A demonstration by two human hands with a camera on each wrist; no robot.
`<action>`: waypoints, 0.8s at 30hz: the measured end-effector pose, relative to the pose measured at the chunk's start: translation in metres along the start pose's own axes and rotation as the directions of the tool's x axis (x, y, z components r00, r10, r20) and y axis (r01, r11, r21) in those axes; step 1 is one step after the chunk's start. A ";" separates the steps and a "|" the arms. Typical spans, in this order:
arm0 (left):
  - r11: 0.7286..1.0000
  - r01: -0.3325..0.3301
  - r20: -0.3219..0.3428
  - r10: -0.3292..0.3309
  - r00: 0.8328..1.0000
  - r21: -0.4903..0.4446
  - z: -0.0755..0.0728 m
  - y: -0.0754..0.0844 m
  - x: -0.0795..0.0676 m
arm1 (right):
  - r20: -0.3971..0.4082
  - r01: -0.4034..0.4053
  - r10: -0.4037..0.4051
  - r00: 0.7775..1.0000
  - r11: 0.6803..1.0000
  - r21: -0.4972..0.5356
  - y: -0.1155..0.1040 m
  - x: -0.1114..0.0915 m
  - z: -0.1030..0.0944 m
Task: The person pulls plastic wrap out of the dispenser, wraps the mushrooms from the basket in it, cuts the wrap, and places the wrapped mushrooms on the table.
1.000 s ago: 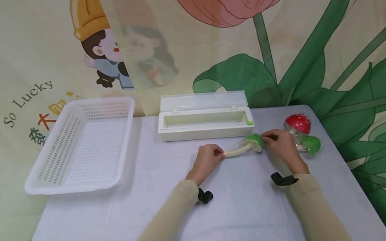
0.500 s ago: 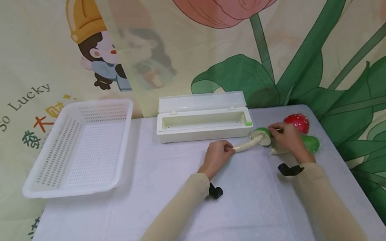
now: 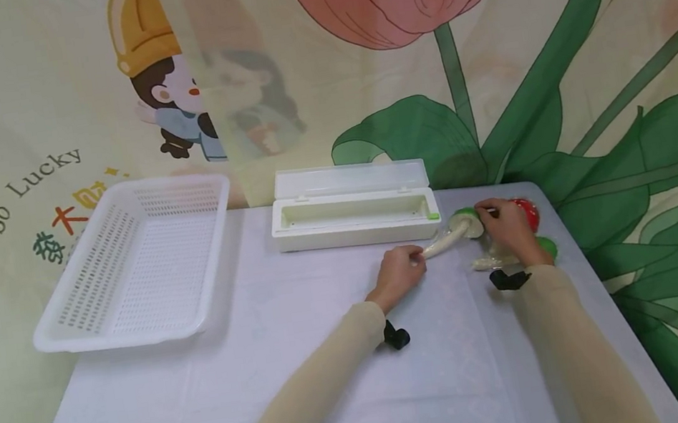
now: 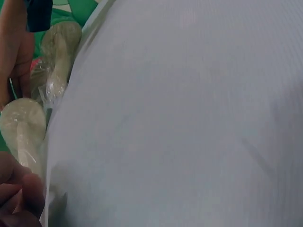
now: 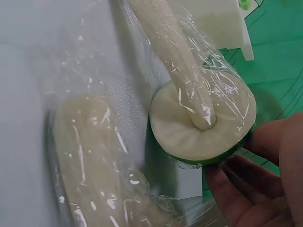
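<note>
A toy mushroom with a green cap and pale stem, in clear plastic wrap, is held between both hands. My left hand pinches the stem's end. At the cap's rim, the thumb and fingers of my right hand grip the edge; the right wrist view shows the cap's pale underside facing the camera. A second wrapped green mushroom lies by the right wrist, its stem pointing left and partly covered by the arm. Behind the right hand is a red mushroom with white dots, partly hidden.
A white long box with its clear lid raised stands at the table's back edge, just left of the held mushroom. Farther left is a white perforated basket. A printed cloth hangs behind the white-covered table.
Both hands have carried the green mushroom to the right and slightly back, toward the other mushrooms. The right hand now covers part of the red one. The head view has shifted slightly.
</note>
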State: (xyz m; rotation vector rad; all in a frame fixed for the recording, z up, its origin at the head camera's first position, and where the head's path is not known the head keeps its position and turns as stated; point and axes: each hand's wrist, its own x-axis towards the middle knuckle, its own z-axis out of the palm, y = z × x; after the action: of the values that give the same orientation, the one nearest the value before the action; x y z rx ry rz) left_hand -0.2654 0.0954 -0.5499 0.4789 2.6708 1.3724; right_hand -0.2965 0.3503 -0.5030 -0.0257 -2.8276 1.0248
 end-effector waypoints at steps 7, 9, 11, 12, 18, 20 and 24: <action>0.986 0.099 0.091 -0.087 0.992 -0.137 0.011 0.012 0.001 | -0.080 0.065 -0.066 0.995 0.998 -0.021 0.003 0.011 0.003; 0.985 0.104 0.113 -0.089 0.990 -0.134 0.015 0.016 0.002 | -0.098 0.073 -0.074 0.992 0.997 -0.014 0.004 0.013 0.004; 0.988 0.100 0.134 -0.083 0.987 -0.120 0.020 0.020 0.002 | -0.101 0.058 -0.057 0.993 0.998 0.003 0.004 0.013 0.004; 0.989 0.094 0.148 -0.077 0.986 -0.110 0.022 0.023 0.002 | -0.099 0.043 -0.042 0.994 0.999 0.014 0.004 0.013 0.005; 0.998 0.000 0.235 0.014 0.972 -0.057 0.029 0.032 0.000 | -0.116 0.007 0.000 0.993 0.998 0.058 0.005 0.009 0.003; 0.999 -0.033 0.234 0.038 0.971 -0.027 0.026 0.032 -0.002 | -0.133 0.035 -0.027 0.991 0.997 0.062 0.004 0.007 0.003; 0.998 -0.060 0.202 0.059 0.978 -0.002 0.016 0.022 -0.006 | -0.168 0.081 -0.072 0.983 0.996 0.046 0.001 0.004 0.004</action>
State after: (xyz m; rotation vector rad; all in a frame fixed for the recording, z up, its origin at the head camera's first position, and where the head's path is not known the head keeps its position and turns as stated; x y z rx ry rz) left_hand -0.2516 0.1174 -0.5420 0.6654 2.5153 1.2592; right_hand -0.3011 0.3489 -0.5064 0.0034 -2.6296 1.0297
